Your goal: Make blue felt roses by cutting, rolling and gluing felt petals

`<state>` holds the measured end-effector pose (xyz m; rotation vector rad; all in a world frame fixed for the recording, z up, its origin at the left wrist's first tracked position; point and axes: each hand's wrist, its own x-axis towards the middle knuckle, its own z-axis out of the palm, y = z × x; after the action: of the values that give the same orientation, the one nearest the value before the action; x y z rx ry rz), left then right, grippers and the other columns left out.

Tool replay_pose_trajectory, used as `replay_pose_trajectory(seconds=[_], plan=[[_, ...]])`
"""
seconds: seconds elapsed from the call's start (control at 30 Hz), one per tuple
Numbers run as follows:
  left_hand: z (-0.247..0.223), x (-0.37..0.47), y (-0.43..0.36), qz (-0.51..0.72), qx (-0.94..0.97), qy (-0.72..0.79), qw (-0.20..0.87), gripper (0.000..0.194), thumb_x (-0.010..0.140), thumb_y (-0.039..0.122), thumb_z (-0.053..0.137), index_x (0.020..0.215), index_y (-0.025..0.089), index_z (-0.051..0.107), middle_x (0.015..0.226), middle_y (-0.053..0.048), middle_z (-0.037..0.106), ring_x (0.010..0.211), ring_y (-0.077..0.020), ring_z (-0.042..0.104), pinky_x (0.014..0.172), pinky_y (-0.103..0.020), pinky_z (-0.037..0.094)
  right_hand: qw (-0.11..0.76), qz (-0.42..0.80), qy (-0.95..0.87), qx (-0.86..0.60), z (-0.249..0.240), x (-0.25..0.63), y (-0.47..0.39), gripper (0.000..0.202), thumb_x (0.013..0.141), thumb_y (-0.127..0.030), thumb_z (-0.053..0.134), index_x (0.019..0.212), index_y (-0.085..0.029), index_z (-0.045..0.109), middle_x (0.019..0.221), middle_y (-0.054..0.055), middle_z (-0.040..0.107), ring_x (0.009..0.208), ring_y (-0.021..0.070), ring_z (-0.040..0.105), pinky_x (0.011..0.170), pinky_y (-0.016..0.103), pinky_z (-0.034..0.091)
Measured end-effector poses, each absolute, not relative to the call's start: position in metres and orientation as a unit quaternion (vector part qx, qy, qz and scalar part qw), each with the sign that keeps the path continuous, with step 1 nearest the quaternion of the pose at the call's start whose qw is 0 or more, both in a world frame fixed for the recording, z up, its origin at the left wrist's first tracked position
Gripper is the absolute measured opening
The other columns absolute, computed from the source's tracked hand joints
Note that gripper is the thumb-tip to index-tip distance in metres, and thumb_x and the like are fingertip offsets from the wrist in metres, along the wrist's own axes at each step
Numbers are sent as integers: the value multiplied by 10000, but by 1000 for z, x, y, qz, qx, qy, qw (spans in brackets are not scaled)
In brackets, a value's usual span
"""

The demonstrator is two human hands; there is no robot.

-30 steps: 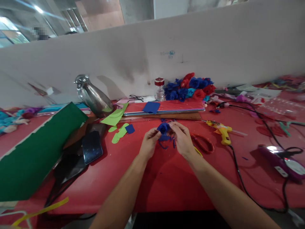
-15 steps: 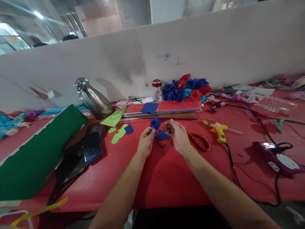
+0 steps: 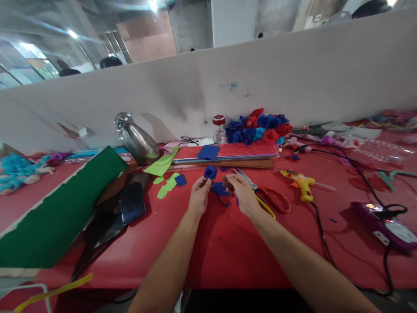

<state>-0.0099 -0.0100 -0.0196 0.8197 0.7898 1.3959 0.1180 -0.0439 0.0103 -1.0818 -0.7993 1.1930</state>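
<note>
Between the fingertips of my left hand (image 3: 200, 193) is a small rolled blue flower (image 3: 210, 172), with its spiral face up. My right hand (image 3: 240, 190) is just to the right, its fingers bent loosely and nothing visible in them. Blue cut scraps (image 3: 220, 188) lie on the red table between and below both hands. Scissors (image 3: 273, 199) with red and yellow handles rest beside my right hand, their blades partly behind it. Light green cut pieces (image 3: 167, 186) and a blue square (image 3: 180, 179) lie to the left of my left hand.
A yellow glue gun (image 3: 302, 181) lies on the right, its cord running past a purple power strip (image 3: 384, 226). Behind are stacked sheets (image 3: 241, 152), a jar (image 3: 219, 129) and finished flowers (image 3: 257, 126). A steel jug (image 3: 137, 140), a phone (image 3: 132, 203) and a green board (image 3: 61, 213) occupy the left.
My right hand has lowered toward the scraps and its fingers have drawn in. The flower in my left hand has turned more upright. The camera view has shifted, showing more of the scissors.
</note>
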Motion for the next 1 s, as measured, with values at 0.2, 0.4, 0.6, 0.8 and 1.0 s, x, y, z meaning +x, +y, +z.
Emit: replay_pose_trajectory(seconds=[0.2, 0.4, 0.6, 0.8, 1.0], plan=[[-16, -7, -16, 576, 403, 334, 628, 245, 569, 290, 807, 745, 161, 695, 706, 7, 667, 670, -97, 568, 704, -228, 417, 641, 483, -405, -439, 18, 119, -48, 256, 638, -425, 687, 791, -221, 706, 772, 6, 691, 722, 156, 580, 643, 264, 428], [-14, -6, -19, 547, 434, 331, 635, 206, 587, 285, 797, 718, 161, 698, 710, 1, 659, 702, -112, 564, 748, -240, 419, 652, 474, -428, -409, 17, 117, -46, 161, 673, -369, 664, 722, -222, 709, 728, -5, 689, 714, 156, 586, 720, 286, 450], [-13, -4, -19, 546, 443, 310, 639, 215, 582, 297, 800, 740, 185, 705, 714, 6, 660, 723, -119, 567, 798, -260, 423, 663, 480, -395, -417, 22, 115, -49, 166, 658, -374, 668, 658, -210, 694, 638, -25, 640, 633, 132, 544, 656, 268, 441], [-16, -6, -19, 531, 447, 306, 651, 219, 584, 318, 802, 721, 179, 703, 721, -1, 660, 711, -109, 552, 757, -241, 421, 664, 514, -354, -413, 23, 115, -49, 191, 622, -385, 695, 616, -195, 680, 592, -33, 606, 587, 108, 504, 621, 248, 427], [-18, -6, -18, 516, 456, 316, 653, 221, 599, 333, 790, 714, 174, 687, 704, 4, 641, 691, -105, 537, 747, -245, 416, 658, 538, -337, -403, 24, 117, -48, 222, 603, -406, 710, 600, -189, 663, 584, -30, 601, 564, 110, 517, 596, 253, 437]])
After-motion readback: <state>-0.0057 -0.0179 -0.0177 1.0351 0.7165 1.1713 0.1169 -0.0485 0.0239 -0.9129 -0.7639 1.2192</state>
